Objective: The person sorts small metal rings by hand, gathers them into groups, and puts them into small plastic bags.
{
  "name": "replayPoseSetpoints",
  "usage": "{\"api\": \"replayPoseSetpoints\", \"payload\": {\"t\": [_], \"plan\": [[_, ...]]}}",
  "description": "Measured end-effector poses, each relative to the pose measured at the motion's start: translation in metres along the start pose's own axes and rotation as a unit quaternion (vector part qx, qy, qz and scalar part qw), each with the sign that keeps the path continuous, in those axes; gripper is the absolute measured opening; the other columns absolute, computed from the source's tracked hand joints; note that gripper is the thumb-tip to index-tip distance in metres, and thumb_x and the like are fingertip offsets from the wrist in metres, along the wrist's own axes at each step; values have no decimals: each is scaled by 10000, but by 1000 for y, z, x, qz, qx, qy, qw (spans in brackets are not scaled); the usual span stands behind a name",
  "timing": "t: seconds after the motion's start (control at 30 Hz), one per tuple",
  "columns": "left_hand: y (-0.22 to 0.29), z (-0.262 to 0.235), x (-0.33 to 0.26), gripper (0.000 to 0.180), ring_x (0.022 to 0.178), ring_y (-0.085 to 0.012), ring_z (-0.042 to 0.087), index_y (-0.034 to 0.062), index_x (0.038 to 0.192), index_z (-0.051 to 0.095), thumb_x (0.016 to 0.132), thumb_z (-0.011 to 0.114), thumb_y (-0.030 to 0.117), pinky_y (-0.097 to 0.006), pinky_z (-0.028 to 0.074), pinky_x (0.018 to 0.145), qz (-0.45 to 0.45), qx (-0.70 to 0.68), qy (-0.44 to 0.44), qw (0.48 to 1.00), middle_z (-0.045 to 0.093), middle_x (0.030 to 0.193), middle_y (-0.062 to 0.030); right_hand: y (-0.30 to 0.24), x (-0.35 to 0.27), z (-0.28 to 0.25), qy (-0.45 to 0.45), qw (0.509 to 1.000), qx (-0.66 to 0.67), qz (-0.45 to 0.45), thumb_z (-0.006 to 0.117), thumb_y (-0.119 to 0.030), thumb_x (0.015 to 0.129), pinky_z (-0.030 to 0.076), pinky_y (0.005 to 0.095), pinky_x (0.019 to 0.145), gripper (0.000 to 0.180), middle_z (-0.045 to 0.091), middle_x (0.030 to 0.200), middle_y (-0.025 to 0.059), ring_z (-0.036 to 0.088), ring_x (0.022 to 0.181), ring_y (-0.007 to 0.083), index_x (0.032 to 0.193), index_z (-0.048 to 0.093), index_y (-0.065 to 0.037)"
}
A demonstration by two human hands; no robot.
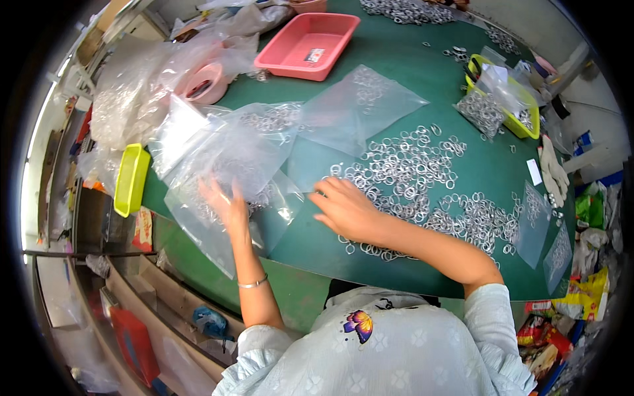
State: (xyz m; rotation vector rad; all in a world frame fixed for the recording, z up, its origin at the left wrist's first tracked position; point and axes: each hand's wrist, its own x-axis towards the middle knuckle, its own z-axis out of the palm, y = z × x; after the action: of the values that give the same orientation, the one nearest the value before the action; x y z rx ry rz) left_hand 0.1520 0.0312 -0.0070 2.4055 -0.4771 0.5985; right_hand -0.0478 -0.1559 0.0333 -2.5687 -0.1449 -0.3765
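Several clear plastic bags (210, 241) overlap on the left part of the table, with small silver metal rings showing through them. My left hand (226, 206) lies over the front bag, fingers spread and a little blurred. To the right of it, my right hand (343, 206) has its fingers curled in, thumb and fingertips together at the edge of a clear bag. What exactly lies between those fingertips is small and hard to see. Loose silver rings (413, 162) spread in a heap beyond and beside my right forearm.
A pink tray (290, 67) stands at the back of the green table (389, 56), near a round pink bowl (212, 91). A yellow-green tray (132, 178) sits at the left edge. At the right are a yellow-green basket (525, 127), filled bags (532, 221) and a white glove (553, 173).
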Motion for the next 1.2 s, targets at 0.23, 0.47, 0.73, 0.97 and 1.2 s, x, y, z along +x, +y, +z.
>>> {"api": "replayPoseSetpoints", "payload": {"t": [0.23, 0.47, 0.73, 0.97, 1.2], "plan": [[73, -41, -86, 347, 1254, -394, 396, -24, 1207, 520, 877, 555, 76, -427, 331, 1020, -7, -81, -155, 985, 372, 1366, -276, 58, -95, -49, 131, 965, -117, 193, 695, -173, 752, 367, 418, 883, 396, 500, 1153, 136, 452, 1079, 313, 1106, 574, -42], [153, -37, -145, 273, 1057, -289, 572, 2, 1059, 615, 800, 556, -62, -347, 438, 906, 43, -315, -202, 926, 596, 1118, -162, 99, -111, -61, 196, 955, -112, 194, 675, -88, 753, 432, 366, 751, 86, 601, 851, 88, 548, 841, 272, 793, 640, -21], [187, -41, -178, 318, 1047, -254, 591, 14, 1217, 536, 917, 518, 119, -347, 479, 852, -213, -583, -524, 583, 574, 1193, -148, 23, -161, -89, 77, 821, 402, 398, 626, -116, 856, 458, 264, 695, 105, 643, 812, 35, 571, 751, 106, 890, 653, -21], [181, -34, -185, 313, 514, -79, 428, -9, 1023, 612, 968, 471, 264, -195, 309, 436, -449, -561, -631, 293, 597, 689, -70, 37, -131, -71, 144, 965, -39, 217, 734, -170, 706, 374, 394, 884, 330, 564, 1031, 65, 491, 1014, 269, 985, 618, -37], [180, -41, -186, 265, 616, -77, 494, 20, 1143, 584, 959, 481, 180, -192, 377, 517, -418, -593, -613, 313, 626, 852, -56, 39, -152, -71, 141, 963, -74, 216, 751, -146, 681, 345, 420, 899, 363, 590, 966, 97, 525, 998, 268, 990, 600, -30]]}}
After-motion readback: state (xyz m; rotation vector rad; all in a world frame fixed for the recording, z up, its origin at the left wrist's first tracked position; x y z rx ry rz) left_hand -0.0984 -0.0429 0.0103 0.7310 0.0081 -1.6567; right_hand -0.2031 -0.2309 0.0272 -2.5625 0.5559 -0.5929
